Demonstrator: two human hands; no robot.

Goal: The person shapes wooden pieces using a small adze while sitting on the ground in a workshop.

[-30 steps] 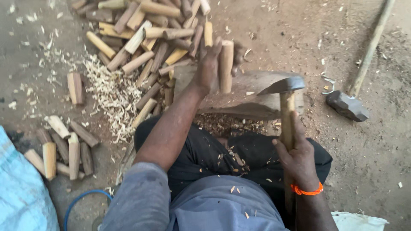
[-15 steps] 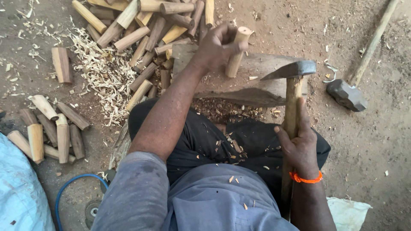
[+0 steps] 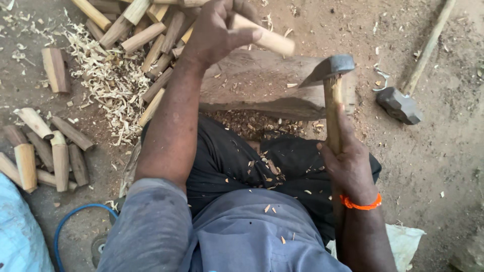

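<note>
My left hand (image 3: 217, 31) grips a short pale wooden stick (image 3: 265, 39), held tilted above a flat wooden chopping block (image 3: 252, 85) on the ground in front of me. My right hand (image 3: 349, 168), with an orange band at the wrist, holds the wooden handle of a small hatchet (image 3: 330, 75). Its grey metal head hangs over the right end of the block, just right of the stick and apart from it. Wood chips lie on my dark trousers.
A heap of cut sticks (image 3: 143, 30) lies at the far left with pale shavings (image 3: 108, 80) beside it. Several trimmed sticks (image 3: 48, 151) lie at the left. A sledgehammer (image 3: 403, 100) rests on the dirt at right. A blue hose (image 3: 68, 221) and blue sack (image 3: 20, 242) sit near left.
My left hand took a stick from the heap and brought it back over the block, now tilted. The hatchet stayed raised in my right hand; the view shifted closer.
</note>
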